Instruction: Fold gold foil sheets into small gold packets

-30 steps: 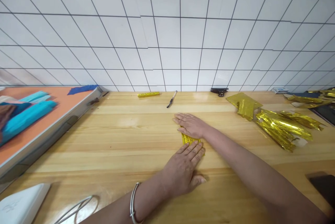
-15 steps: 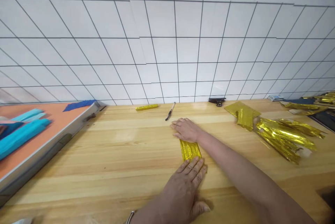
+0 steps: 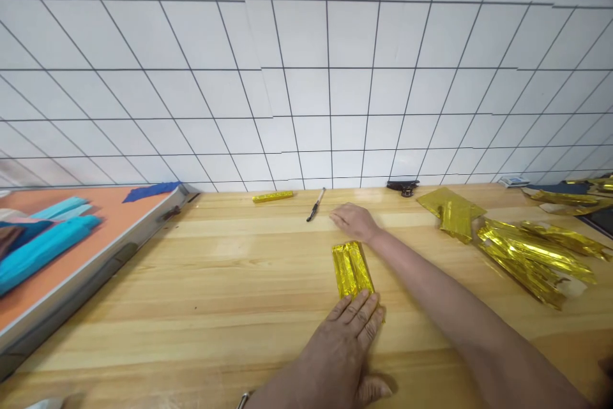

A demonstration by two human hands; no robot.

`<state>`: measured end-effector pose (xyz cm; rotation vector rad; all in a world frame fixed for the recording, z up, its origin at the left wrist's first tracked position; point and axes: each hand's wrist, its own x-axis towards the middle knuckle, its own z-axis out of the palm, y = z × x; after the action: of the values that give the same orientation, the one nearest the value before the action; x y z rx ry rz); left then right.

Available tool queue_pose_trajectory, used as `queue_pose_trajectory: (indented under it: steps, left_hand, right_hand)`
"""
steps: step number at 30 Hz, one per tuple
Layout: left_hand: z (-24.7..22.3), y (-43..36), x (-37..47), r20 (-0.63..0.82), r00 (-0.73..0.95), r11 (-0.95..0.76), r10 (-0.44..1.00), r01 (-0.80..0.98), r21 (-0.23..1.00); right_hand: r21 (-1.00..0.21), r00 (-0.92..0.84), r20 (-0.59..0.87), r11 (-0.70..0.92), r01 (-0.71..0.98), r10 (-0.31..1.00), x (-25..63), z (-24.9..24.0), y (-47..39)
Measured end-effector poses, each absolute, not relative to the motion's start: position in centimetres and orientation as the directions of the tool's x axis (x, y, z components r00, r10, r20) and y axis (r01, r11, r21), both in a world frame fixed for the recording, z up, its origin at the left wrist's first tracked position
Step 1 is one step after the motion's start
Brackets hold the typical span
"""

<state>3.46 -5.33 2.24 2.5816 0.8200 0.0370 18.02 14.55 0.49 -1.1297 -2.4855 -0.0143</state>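
Note:
A folded strip of gold foil paper (image 3: 352, 267) lies lengthwise on the wooden table, with a crease running down its middle. My left hand (image 3: 342, 335) rests flat on the near end of it, fingers stretched out and covering that end. Just past the far end of the foil is my right hand (image 3: 355, 221), its fingers drawn together and curled, with nothing seen in them. A pen (image 3: 315, 205) with a dark grip lies to the left of the right hand's fingers.
A thin gold foil bar (image 3: 272, 196) and a black stapler-like object (image 3: 403, 187) sit by the tiled wall. Several gold foil pieces (image 3: 531, 256) and a gold sheet (image 3: 453, 211) lie at the right. At the left, an orange-topped board (image 3: 112, 224) carries blue paper rolls (image 3: 52, 243).
My right hand has come off the far end of the foil, moving slightly away and curling its fingers. The left hand stays pressed on the near end. The view has shifted slightly.

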Motion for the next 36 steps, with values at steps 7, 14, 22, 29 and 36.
queue_pose_trajectory:
  steps: [7,14,22,29,36]
  left_hand:
    - [1.4,-5.3,3.4,-0.049,0.821,-0.742,0.569,0.538,0.400]
    - [1.7,-6.0,3.2,-0.071,0.818,-0.730,0.571,0.545,0.413]
    - [2.5,-8.1,2.3,-0.120,0.823,-0.678,0.555,0.532,0.507]
    - [5.1,-5.2,-0.6,0.015,0.800,-0.516,0.600,0.372,0.772]
    - [-0.1,2.5,0.9,0.157,0.668,-0.612,0.728,0.528,0.590]
  right_hand:
    - [-0.260,-0.713,0.281,0.766,0.588,0.642,22.1,1.6,5.7]
    - [-0.307,-0.806,0.004,0.768,0.563,0.592,23.1,-0.3,3.0]
    - [-0.246,-0.799,-0.024,0.771,0.588,0.601,23.0,-0.4,3.0]
    - [-0.210,-0.805,-0.026,0.784,0.584,0.593,22.9,-0.9,3.3]
    - [-0.194,-0.810,-0.017,0.793,0.577,0.586,22.6,-0.7,3.5]
